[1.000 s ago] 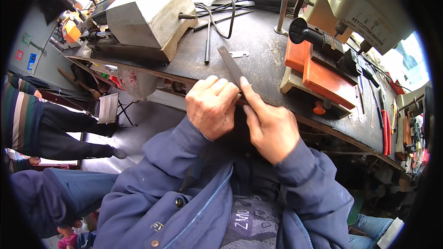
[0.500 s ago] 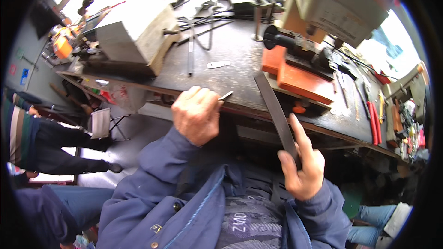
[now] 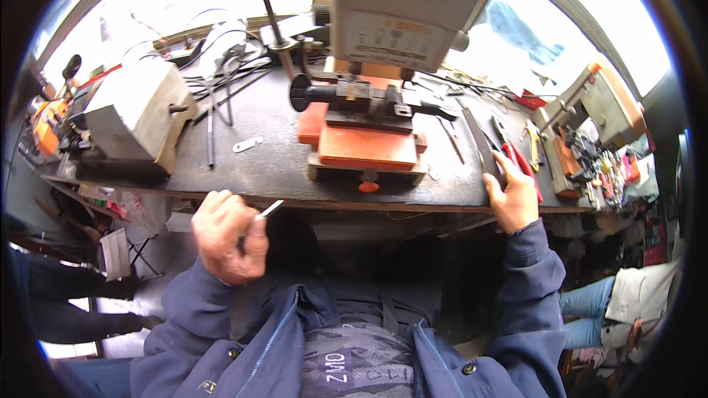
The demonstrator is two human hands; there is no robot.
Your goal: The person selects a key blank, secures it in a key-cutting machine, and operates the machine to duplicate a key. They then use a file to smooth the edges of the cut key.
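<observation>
My left hand [image 3: 232,237] is closed in front of the bench's near edge. From between its thumb and fingers sticks the tip of a thin silvery metal strip [image 3: 272,208], shaped like a key blade; the rest is hidden in the fist. Over the right side of the bench, my right hand [image 3: 514,200] grips the near end of a long, dark flat file [image 3: 481,138]. The file points away from me, low over or on the bench top, close to red-handled pliers [image 3: 525,169].
An orange and grey key cutting machine [image 3: 369,149] stands mid-bench. To its left are a flat metal piece [image 3: 248,144] and a grey boxy machine [image 3: 133,114]. Another machine [image 3: 601,103] with hanging small parts stands at right. People stand off both sides.
The view has swung right. My right hand has carried the file rightward and forward, down to the tools beside the pliers. My left hand still holds the metal strip.
</observation>
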